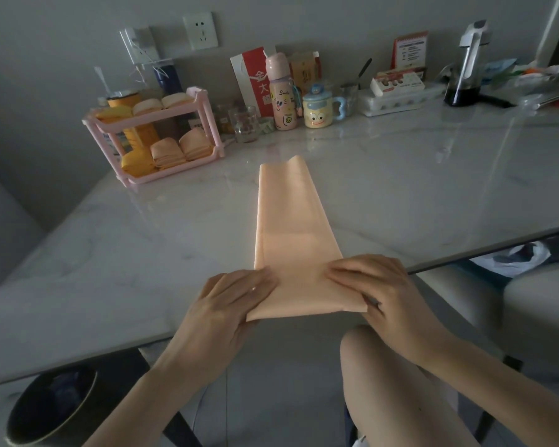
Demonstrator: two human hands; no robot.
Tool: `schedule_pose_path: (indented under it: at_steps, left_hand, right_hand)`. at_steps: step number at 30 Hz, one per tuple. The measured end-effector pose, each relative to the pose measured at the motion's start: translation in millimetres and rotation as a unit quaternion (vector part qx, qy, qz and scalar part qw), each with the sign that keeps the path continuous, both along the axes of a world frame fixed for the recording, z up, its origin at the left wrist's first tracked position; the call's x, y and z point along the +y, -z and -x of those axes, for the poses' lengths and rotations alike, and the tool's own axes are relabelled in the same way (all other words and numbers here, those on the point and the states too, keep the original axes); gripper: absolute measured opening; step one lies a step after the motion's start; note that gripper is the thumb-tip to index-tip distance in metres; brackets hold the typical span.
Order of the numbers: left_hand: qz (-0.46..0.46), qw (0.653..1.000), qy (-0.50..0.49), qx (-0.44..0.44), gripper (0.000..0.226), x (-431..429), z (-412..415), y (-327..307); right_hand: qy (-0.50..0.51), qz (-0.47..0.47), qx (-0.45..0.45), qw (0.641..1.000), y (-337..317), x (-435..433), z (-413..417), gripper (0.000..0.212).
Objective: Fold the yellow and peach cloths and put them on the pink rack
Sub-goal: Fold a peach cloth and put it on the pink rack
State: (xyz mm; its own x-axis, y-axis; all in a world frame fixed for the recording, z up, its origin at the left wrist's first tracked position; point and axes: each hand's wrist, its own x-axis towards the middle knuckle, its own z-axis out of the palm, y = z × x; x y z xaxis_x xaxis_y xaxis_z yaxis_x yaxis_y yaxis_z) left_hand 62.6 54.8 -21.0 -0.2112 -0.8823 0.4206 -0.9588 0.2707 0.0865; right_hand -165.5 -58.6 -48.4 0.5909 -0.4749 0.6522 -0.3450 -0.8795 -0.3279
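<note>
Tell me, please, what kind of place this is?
Most likely a home dining or kitchen area. A white marble-look table stands against a wall with a white power socket; along it are a pink cartoon drinking bottle, a clear egg carton and a pink plastic rack of folded cloths.

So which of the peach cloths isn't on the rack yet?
The long peach cloth lying flat on the table, pinched at its near end by both hands; the other peach ones sit folded on the pink rack.

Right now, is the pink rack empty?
No, the pink rack already holds folded yellow cloths and folded peach cloths on both shelves.
</note>
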Motion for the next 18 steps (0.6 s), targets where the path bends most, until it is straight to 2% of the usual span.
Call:
schedule_pose_path:
  at_steps: [2, 5, 7, 9, 12, 16, 18]
  left_hand:
    - [0.021, 1.000, 0.009, -0.008, 0.044, 0.9, -0.7, -3.1]
    - [0.047, 0.999, 0.006, -0.001, 0.039, 1.9, -5.6, -4.2]
    - [0.045, 0.998, -0.003, 0.053, 0.034, 0.0, -7.6, -4.4]
    - [0.041, 0.992, -0.017, 0.120, 0.026, -4.0, -6.8, -5.6]
    - [0.017, 0.977, -0.083, 0.194, 0.024, -11.6, -1.0, -8.3]
    - [-0.024, 0.946, -0.167, 0.278, 0.015, -19.6, 4.1, -6.9]
    - [-0.026, 0.930, -0.197, 0.310, 0.018, -24.5, 6.6, -7.2]
  right_hand:
    - [-0.008, -0.005, 0.001, 1.000, 1.4, -0.7, 1.8, 0.045]
    - [-0.018, -0.018, -0.007, 1.000, 3.6, -2.9, 3.7, 0.035]
    - [-0.020, -0.037, -0.031, 0.999, 0.6, -5.1, 2.9, 0.028]
    - [-0.015, -0.062, -0.067, 0.996, -8.0, -6.3, -1.8, 0.044]
    - [0.022, -0.099, -0.095, 0.990, -20.8, -9.8, -11.9, 0.046]
    - [0.084, -0.149, -0.090, 0.981, -26.9, -15.3, -25.9, 0.033]
    - [0.125, -0.154, -0.082, 0.977, -30.3, -15.1, -32.5, 0.027]
